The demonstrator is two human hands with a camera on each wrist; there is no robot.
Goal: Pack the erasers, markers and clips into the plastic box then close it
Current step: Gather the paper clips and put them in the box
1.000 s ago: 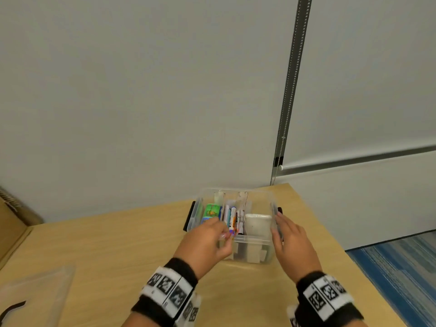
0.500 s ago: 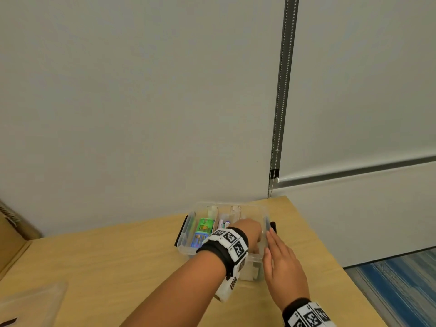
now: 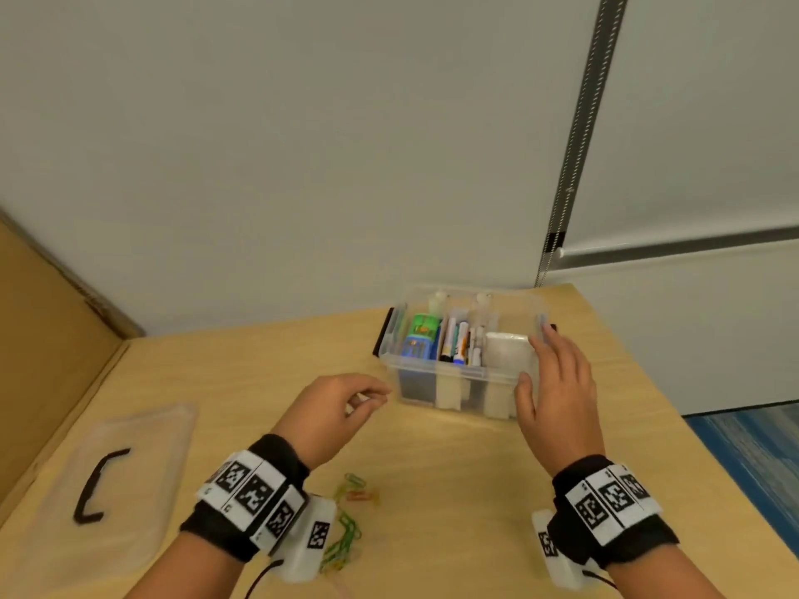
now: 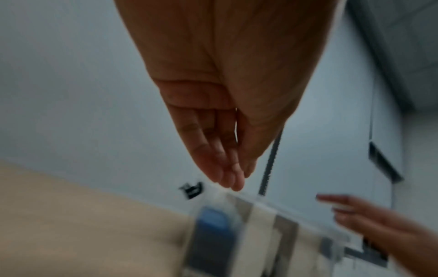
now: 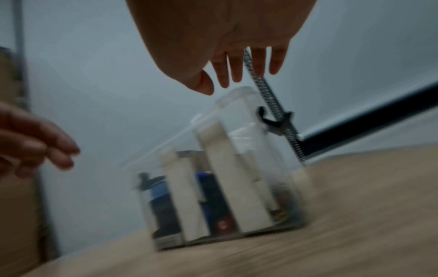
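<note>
The clear plastic box (image 3: 415, 389) stands open at the table's far right. Inside are green and blue eraser packs (image 3: 419, 339), several markers (image 3: 458, 341) and a white eraser (image 3: 508, 352). Loose coloured paper clips (image 3: 346, 527) lie on the table by my left wrist. My left hand (image 3: 372, 397) hovers just left of the box's front, fingers loosely curled and empty; the left wrist view shows the left hand (image 4: 232, 180) holding nothing. My right hand (image 3: 536, 361) rests straight fingers along the box's right wall, thumb at the front corner. The blurred right wrist view shows the box (image 5: 237, 168).
The box's clear lid (image 3: 142, 451) with a black handle (image 3: 97, 486) lies flat at the table's left. A brown panel (image 3: 47, 339) borders the left side. The wall stands just behind the box, and the table's right edge (image 3: 640, 365) is close beside it.
My left hand has pulled out of the box and back toward me, empty. The right hand stays at the box's right side. The view has tilted down, so clips and lid show.
</note>
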